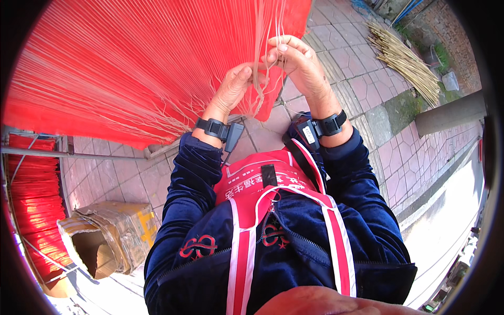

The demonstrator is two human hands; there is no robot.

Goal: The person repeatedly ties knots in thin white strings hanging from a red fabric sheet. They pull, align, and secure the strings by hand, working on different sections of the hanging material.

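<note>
Long, thin, pale brown strands (157, 51) lie side by side across a red cloth (59, 126), their near ends loose and tangled. At the cloth's right end, my left hand (234, 84) has its thumb and fingers around a hanging bunch of strands (258, 43). My right hand (299, 65) is just to the right and a little higher. Between its curled fingertips and thumb it pinches a few separate strands (278, 23). Below both hands the strand ends dangle in a loose knot or twist; which it is, I cannot tell.
A metal frame rail (102, 155) runs below the cloth at left, beside more red material (35, 204). An open cardboard box (114, 236) lies on the paving (338, 51). At right are a bundle of thin canes (405, 63) and a grey post (453, 112).
</note>
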